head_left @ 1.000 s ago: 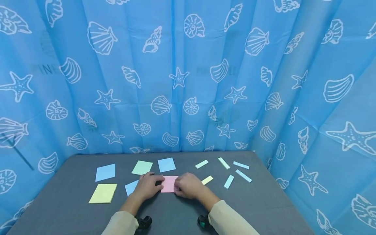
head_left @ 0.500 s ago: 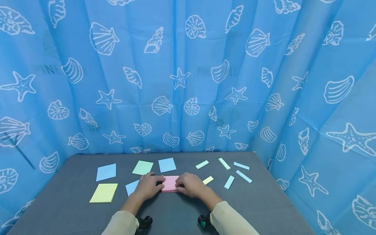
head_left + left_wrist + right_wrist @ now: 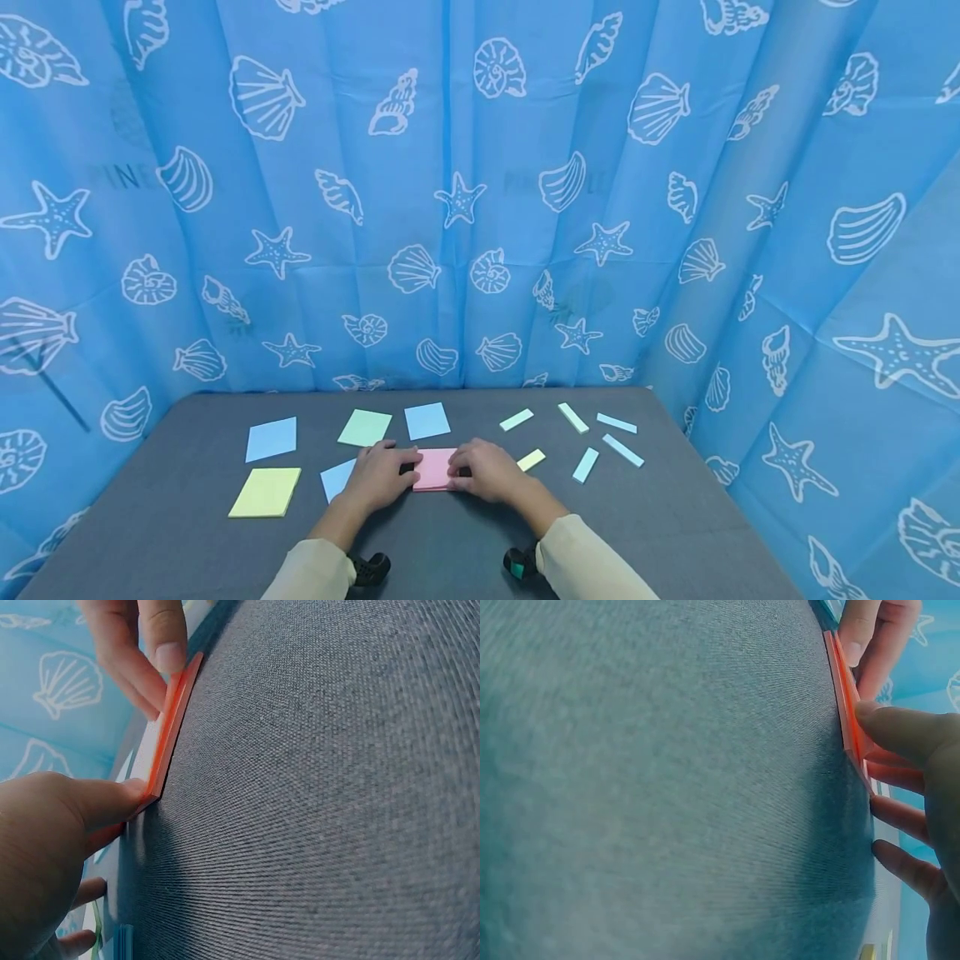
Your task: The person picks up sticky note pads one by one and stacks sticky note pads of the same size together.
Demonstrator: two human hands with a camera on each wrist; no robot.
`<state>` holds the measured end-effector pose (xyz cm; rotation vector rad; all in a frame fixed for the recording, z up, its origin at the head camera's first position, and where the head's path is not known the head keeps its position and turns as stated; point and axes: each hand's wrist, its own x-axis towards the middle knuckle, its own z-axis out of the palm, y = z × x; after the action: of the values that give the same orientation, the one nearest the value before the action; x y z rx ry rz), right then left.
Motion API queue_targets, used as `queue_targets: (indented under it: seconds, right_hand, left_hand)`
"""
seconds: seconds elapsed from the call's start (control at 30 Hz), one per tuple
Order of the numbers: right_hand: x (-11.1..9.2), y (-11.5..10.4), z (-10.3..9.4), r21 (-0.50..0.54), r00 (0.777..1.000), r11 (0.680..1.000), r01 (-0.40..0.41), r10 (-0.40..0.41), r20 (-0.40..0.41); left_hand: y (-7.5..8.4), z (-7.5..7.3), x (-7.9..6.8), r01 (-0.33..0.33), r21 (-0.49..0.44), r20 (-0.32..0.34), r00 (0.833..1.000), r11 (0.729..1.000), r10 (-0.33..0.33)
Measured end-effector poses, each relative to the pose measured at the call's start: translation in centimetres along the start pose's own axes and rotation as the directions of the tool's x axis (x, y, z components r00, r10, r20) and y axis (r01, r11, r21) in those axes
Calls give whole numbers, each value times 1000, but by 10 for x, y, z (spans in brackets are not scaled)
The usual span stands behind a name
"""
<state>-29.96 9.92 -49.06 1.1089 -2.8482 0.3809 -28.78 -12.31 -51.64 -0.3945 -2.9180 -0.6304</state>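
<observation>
A pink sticky note pad [image 3: 432,468] lies on the grey table between both hands. My left hand [image 3: 384,473] grips its left edge, with the thumb [image 3: 112,801] at the near corner. Across from it, my right hand [image 3: 486,471] pinches the upper sheets at the right edge, its thumb [image 3: 889,724] on top. Both wrist views show a narrow orange-red gap [image 3: 847,682] between the upper sheets and the lower part of the pad. Fingertips beneath the sheets are partly hidden.
Blue pads [image 3: 272,439], a green pad [image 3: 365,427] and a yellow pad [image 3: 265,492] lie to the left and behind. Several narrow strips [image 3: 622,450] are scattered at the right. A shell-patterned blue curtain [image 3: 480,208] stands behind the grey table [image 3: 187,500].
The right hand has shifted slightly and its thumb and fingers now part the upper pink sheets from those below near the right edge. The left hand holds its place.
</observation>
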Motion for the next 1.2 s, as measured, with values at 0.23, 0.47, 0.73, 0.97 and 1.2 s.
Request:
queue_targets:
  seconds: [0.23,0.47,0.73,0.97,1.2]
  right_hand:
    - [-4,8,12,136,998,989,-49,53,-26]
    - [-6,18,18,188,993,976,-111,116,-17]
    - [-5,15,18,253,989,957,-142,148,-7]
    - [-2,12,19,258,986,952,-165,169,6]
    - [-3,11,18,285,982,940,-187,186,29]
  left_hand:
    - [2,-1,-1,-8,13,13,1000,1000,8]
    - [4,1,0,-32,21,-1,999,999,32]
    - [-2,-4,8,-78,89,-59,995,993,83]
    - [-8,1,20,-96,114,-140,984,989,112]
    - [-9,-1,25,-88,127,-69,993,988,97]
